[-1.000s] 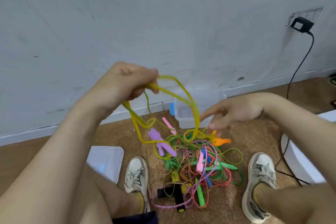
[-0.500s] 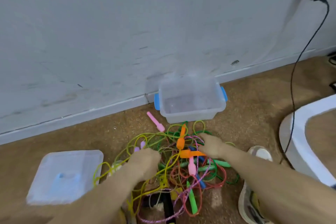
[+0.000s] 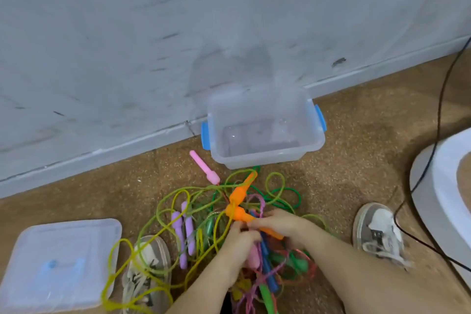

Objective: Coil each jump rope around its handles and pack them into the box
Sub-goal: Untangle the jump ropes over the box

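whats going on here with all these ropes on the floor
A person has both hands in a tangled pile of jump ropes on the floor. The right hand grips an orange handle; the left hand digs into the cords beside it, its grip unclear. The clear box by the wall holds nothing, and its lid lies off to the left.

Yellow rope (image 3: 105, 296) dropped, left hand (image 3: 239, 239) joined right hand (image 3: 277, 223) at orange handle (image 3: 238, 213)
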The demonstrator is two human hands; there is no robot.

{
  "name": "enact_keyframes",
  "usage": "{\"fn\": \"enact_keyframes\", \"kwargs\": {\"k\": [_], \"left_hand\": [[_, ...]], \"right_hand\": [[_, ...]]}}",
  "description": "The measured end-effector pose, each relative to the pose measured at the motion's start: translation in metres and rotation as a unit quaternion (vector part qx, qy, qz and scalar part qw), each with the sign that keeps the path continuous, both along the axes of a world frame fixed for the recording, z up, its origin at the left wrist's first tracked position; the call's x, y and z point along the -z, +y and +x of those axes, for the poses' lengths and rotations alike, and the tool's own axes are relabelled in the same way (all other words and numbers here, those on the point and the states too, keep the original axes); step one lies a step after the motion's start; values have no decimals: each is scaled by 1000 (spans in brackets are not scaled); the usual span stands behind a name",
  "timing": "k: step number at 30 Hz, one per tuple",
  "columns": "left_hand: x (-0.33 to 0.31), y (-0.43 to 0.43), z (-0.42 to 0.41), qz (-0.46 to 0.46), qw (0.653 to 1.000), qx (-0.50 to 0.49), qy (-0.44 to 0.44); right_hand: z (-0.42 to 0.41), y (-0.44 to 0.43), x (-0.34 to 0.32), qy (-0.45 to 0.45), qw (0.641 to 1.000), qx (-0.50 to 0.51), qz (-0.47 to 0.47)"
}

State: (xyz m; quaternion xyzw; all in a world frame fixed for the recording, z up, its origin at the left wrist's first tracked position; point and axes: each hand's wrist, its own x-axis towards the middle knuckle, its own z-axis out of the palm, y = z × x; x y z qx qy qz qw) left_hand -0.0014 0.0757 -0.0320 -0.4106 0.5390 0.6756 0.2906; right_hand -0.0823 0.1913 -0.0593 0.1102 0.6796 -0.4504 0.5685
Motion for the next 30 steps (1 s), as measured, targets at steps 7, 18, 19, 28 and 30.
{"fn": "enact_keyframes", "kwargs": {"k": [7, 18, 19, 28, 30], "left_hand": [[-116, -56, -27, -82, 992, 89, 40], [-318, -95, 3, -463, 746, 245, 410], [-322, -89, 4, -451, 748, 234, 427], [-372, -90, 5, -525, 637, 370, 425], [-388, -93, 6, -501, 662, 300, 470]], "right_hand": [[-31, -26, -119, 87, 985, -118, -92], [0, -23, -343, 218, 943, -188, -166], [3, -17, -350, 211, 942, -175, -193], [0, 2, -356, 166, 956, -145, -195], [-5, 6, -356, 198, 954, -172, -142]]}}
